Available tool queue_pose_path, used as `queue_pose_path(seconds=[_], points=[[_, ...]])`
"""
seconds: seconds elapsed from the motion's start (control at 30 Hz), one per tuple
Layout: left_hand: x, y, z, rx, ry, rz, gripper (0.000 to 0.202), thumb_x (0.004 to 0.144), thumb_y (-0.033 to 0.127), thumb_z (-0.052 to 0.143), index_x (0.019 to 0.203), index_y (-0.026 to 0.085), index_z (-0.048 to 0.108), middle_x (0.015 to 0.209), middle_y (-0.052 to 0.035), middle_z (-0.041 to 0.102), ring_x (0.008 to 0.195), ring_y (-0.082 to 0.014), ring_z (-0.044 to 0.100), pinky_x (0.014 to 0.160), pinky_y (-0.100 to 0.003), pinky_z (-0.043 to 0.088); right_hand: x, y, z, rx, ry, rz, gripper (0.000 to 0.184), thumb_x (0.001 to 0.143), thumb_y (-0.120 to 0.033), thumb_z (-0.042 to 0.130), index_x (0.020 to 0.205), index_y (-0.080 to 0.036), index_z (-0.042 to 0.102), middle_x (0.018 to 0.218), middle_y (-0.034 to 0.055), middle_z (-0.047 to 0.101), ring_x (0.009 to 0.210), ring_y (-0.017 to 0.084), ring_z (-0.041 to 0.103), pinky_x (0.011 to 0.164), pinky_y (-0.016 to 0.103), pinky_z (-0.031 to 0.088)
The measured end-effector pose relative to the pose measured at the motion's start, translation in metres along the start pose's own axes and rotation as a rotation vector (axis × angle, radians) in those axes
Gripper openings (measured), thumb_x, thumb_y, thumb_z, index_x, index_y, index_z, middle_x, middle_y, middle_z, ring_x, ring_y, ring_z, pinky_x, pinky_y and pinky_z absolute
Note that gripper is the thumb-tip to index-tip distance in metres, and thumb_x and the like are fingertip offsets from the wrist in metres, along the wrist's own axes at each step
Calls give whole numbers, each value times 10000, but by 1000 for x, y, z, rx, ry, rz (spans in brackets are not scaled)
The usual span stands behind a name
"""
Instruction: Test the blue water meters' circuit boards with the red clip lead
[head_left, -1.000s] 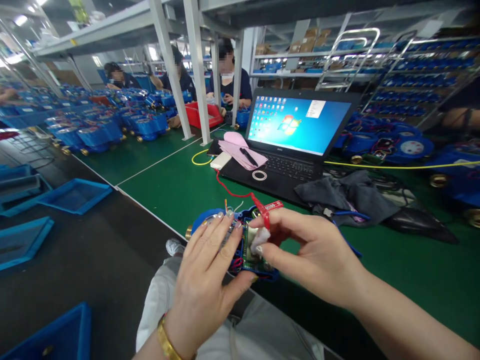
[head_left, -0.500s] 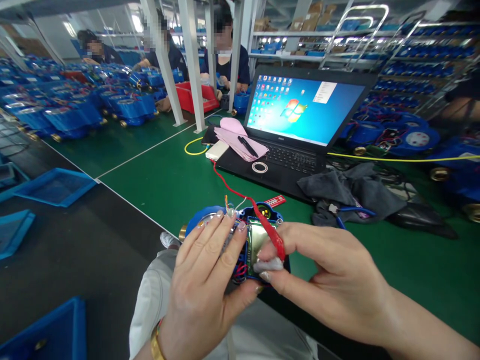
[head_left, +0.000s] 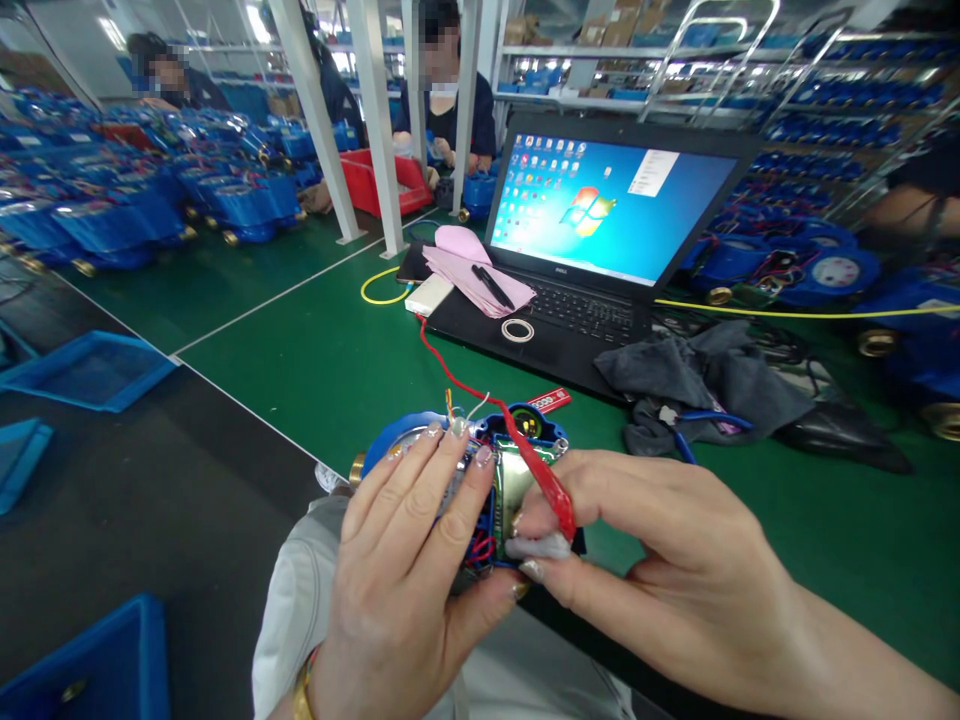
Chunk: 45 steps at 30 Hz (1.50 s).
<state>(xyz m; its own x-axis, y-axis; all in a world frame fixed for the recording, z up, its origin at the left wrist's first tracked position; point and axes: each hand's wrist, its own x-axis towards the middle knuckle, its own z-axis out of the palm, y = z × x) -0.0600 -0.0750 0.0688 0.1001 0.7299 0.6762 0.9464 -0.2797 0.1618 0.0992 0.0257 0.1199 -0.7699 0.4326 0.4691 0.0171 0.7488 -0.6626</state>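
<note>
My left hand [head_left: 405, 560] wraps its fingers around a blue water meter [head_left: 465, 450] with its cover off, held at the near edge of the green table [head_left: 322, 360]. Inside the meter a green circuit board [head_left: 517, 475] and thin coloured wires show. My right hand [head_left: 660, 550] pinches a small white wad [head_left: 538, 546] between thumb and fingers and presses it against the board. A red clip [head_left: 551, 485] on a red wire [head_left: 450, 375] lies across my right forefinger and runs back toward the laptop [head_left: 592, 250].
The open laptop carries pink papers [head_left: 472, 270], a pen and a tape ring [head_left: 518, 331]. A grey cloth [head_left: 697, 385] lies right of it. Many blue meters [head_left: 150, 200] cover the far tables, where other people sit. Blue trays [head_left: 90, 370] lie on the dark floor at left.
My right hand has moved down the board with the white wad, and the red clip has come with it. The view has tilted slightly; my left hand keeps its hold.
</note>
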Motion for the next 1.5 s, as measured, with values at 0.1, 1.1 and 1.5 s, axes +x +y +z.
queue_pose_path(seconds=[0.1,1.1,1.5], points=[[-1,0,0,-8,2,-9,448,900,353,519,1237,59,531,1341,-172,497,1279,-276,425,1090,-433,295,-1,0,0,13,-10,12,101,809,-63,587,803,-160,558,732,1,636,664,106,592,613,212,465],[6,-5,-1,73,-46,-5,408,895,248,493,1276,102,494,1393,-142,453,1300,-263,400,1051,-432,350,10,1,0,-47,-123,51,144,854,-67,492,753,-170,493,687,-12,535,623,109,469,578,215,356],[5,-13,1,168,8,95,407,877,290,523,1233,93,535,1339,-157,500,1276,-258,424,1046,-399,343,14,-2,1,-47,-119,74,149,830,-70,477,718,-169,485,658,-25,506,595,101,442,557,206,338]])
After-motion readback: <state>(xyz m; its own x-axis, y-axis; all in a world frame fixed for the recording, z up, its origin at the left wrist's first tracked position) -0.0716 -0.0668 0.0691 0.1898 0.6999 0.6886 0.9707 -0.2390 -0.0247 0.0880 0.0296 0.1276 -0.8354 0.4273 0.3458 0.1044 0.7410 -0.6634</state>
